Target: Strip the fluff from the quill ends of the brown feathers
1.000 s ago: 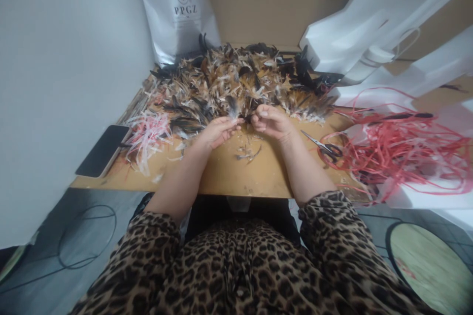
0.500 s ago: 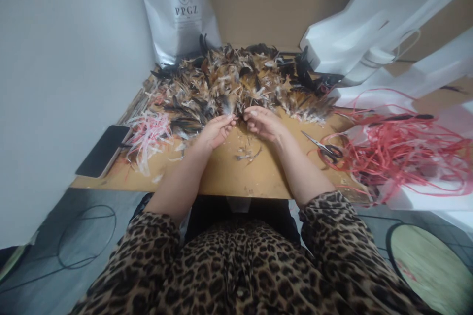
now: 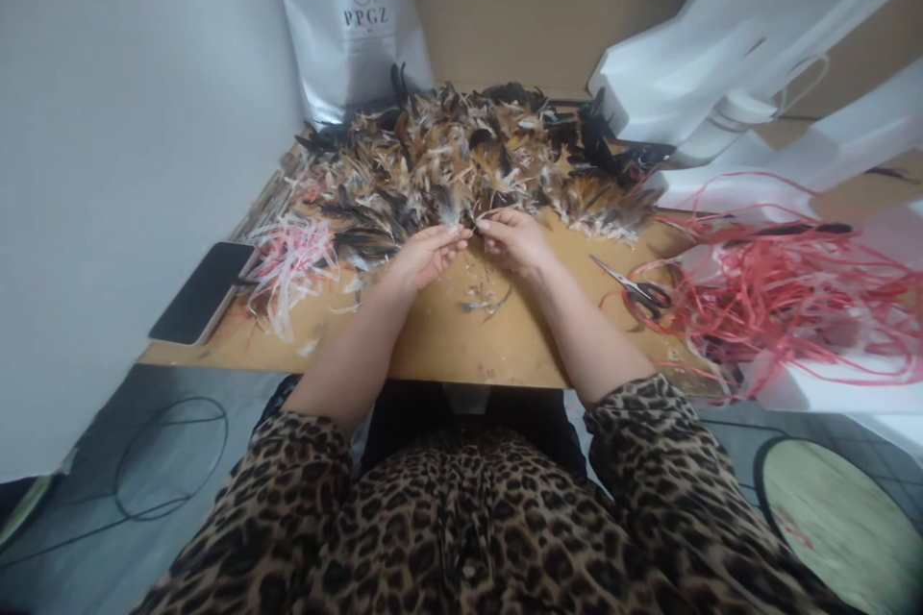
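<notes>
Near the front of a heap of brown, black and white feathers [image 3: 497, 144], my two hands meet with fingertips almost touching. My left hand [image 3: 431, 255] is closed in a pinch on a small feather [image 3: 450, 206], whose grey-white vane stands up above the fingers. Thumb and forefinger of my right hand [image 3: 514, 242] are pinched together just beside the left fingertips; what they hold is too small to make out. Below the hands, a few loose feather scraps [image 3: 485, 300] lie on the wooden table [image 3: 461, 346].
Left of the heap are pink and white strips [image 3: 288, 264] and a phone [image 3: 204, 293]. On the right lie scissors [image 3: 635, 288] and a tangle of red ribbon [image 3: 800, 293]. A silver-white bag [image 3: 361, 48] stands behind, with white packaging [image 3: 670, 67] at the back right.
The two hands have come slightly closer together at the fingertips, and the right fingers have closed in more. The things on the table lie as before.
</notes>
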Demonstrator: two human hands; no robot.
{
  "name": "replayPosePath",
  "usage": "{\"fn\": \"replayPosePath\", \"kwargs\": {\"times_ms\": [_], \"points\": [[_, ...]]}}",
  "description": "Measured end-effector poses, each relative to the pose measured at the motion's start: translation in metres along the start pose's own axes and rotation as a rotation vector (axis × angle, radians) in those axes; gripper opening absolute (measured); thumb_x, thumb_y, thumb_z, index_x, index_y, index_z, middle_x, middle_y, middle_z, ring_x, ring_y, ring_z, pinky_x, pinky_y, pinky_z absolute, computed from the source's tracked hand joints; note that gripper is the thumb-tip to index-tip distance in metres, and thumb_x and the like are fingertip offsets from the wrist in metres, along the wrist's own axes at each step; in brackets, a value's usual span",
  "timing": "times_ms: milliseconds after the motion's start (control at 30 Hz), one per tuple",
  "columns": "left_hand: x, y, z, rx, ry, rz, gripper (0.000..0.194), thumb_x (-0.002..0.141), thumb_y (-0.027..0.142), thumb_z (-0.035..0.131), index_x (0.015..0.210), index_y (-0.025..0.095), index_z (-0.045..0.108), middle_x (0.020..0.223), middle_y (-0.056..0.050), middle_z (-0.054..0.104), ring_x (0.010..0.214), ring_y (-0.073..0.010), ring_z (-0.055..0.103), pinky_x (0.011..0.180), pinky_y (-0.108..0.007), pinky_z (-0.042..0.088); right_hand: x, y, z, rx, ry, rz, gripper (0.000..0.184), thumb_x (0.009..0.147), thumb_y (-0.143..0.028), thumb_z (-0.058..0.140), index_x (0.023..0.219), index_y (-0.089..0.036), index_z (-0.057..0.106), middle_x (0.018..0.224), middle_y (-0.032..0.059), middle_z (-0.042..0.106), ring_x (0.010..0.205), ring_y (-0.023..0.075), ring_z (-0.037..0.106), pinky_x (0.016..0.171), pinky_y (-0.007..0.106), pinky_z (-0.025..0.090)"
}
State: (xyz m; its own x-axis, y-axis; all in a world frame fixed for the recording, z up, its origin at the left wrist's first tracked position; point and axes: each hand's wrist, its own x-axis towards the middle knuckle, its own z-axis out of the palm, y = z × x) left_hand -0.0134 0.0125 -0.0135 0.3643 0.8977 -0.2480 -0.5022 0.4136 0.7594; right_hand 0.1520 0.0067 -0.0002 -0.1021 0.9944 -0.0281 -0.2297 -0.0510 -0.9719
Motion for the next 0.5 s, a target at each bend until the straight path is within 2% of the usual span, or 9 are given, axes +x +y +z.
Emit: {"fn": "replayPosePath", "kwargs": {"times_ms": [133,300,500], "points": [[-0.0014,-0.0005,-0.0007,0.065,-0.017,-0.028,0.007,0.08,0.009,0.062,0.082,0.009,0.069,0.077,-0.006,0.072,0.055,-0.0043,0.062,0.046,-0.01,0.044,-0.003,-0.0043,-0.0017,-0.042,-0.04,0.039,0.043,0.051,-0.044,0.084,0.061,-0.017,0.053,0.045,-0.0052,0.05,0.041,0.0048,0.038,0.04,0.02,0.024],[-0.004,-0.0018,0.0006,0.133,-0.026,-0.036,0.006,0.079,0.013,0.065,0.082,0.008,0.068,0.08,-0.007,0.072,0.054,-0.0032,0.061,0.046,-0.01,0.043,-0.0059,-0.0042,0.0017,-0.112,-0.001,0.018,0.042,0.054,-0.047,0.081,0.062,-0.017,0.053,0.044,-0.006,0.048,0.038,0.0047,0.035,0.039,0.021,0.021],[-0.0055,-0.0025,0.0025,0.182,-0.029,-0.036,0.005,0.078,0.013,0.066,0.08,0.008,0.068,0.076,-0.007,0.072,0.053,-0.0038,0.06,0.046,-0.011,0.043,-0.0049,-0.0024,0.0049,-0.171,0.02,-0.068,0.04,0.054,-0.047,0.08,0.065,-0.017,0.055,0.049,-0.005,0.052,0.045,0.0067,0.043,0.046,0.022,0.031]]}}
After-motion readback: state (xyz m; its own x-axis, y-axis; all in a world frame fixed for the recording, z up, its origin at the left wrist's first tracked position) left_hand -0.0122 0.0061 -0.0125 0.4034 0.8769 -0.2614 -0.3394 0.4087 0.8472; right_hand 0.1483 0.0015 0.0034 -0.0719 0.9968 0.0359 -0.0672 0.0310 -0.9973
